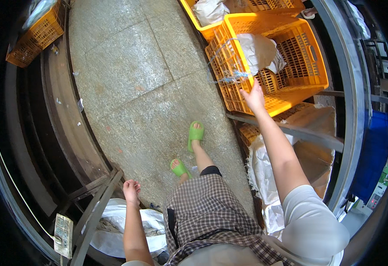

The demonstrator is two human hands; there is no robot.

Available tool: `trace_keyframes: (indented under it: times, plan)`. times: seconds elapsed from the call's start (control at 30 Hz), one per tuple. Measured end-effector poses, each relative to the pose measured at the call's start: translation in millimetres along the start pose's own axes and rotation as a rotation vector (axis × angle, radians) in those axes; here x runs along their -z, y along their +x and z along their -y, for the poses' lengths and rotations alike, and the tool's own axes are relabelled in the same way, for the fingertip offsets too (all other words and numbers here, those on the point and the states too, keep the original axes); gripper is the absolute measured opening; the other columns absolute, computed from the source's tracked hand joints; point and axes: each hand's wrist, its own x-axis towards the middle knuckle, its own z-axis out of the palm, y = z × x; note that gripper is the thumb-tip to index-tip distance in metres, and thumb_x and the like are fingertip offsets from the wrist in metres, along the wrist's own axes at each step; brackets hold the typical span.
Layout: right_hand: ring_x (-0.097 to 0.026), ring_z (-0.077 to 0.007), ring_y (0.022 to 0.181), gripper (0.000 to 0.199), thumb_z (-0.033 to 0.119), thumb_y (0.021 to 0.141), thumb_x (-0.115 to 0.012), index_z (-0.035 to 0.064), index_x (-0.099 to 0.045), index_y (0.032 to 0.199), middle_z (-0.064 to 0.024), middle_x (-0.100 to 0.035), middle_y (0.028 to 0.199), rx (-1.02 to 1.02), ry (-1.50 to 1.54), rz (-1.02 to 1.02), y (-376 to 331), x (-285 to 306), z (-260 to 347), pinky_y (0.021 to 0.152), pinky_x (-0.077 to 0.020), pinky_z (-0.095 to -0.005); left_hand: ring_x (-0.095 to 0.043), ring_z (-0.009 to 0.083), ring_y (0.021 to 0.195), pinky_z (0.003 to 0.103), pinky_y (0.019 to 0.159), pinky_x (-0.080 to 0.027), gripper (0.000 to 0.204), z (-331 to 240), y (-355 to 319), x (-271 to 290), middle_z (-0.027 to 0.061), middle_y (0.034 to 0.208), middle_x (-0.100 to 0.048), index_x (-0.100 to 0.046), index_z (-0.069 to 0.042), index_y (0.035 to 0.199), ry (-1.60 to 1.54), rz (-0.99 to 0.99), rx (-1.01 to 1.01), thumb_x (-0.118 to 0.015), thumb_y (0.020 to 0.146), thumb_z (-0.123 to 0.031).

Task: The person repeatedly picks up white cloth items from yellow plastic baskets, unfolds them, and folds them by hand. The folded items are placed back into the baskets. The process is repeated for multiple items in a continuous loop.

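Note:
My right arm reaches forward to a yellow plastic crate [311, 71], and my right hand [254, 96] is closed on its near rim, thumb on the outer side. Inside the crate lies a white and brownish bundle [260, 53] that looks like cloth or sacking. Pale blue string [233, 79] is tied through the crate's slatted side. At my left side hangs my left hand [132, 190], its fingers curled in with nothing visible in them, near the end of a wooden frame [114, 177].
Another yellow crate [191, 13] stands just beyond, and a third crate [36, 37] is at the far left. White sacks [265, 177] lie below the metal bar [309, 135] on the right. A power strip [63, 235] hangs at lower left. Stone paving [127, 80] runs between.

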Motion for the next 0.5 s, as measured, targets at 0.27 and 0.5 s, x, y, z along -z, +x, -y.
trace_keyframes:
  times: [0.27,0.5]
  plan:
    - [-0.062,-0.0343,0.067,0.024,0.023,0.078,-0.058,0.0090,-0.058,0.097,-0.0158,-0.063,0.073,0.140,-0.058,0.169,3.7,18.8,7.2,0.060,-0.0489,-0.0457,-0.059,0.0129,0.077,0.023,0.061,-0.045,0.018,-73.6,-21.3,-217.6,0.0038,0.088,-0.060,-0.053,-0.006,0.102,0.236,0.373,-0.261,-0.056,0.088,-0.016]
    - [-0.062,-0.0314,0.075,0.032,0.031,0.078,-0.059,0.0049,-0.059,0.096,-0.0152,-0.063,0.080,0.388,0.313,0.762,-71.7,-43.7,93.7,0.069,-0.0481,-0.0437,-0.053,0.0143,0.081,0.027,0.072,-0.046,0.031,-164.6,-11.3,-400.9,0.0058,0.094,-0.056,-0.044,0.000,0.113,0.058,0.480,-0.301,-0.058,0.088,-0.011]
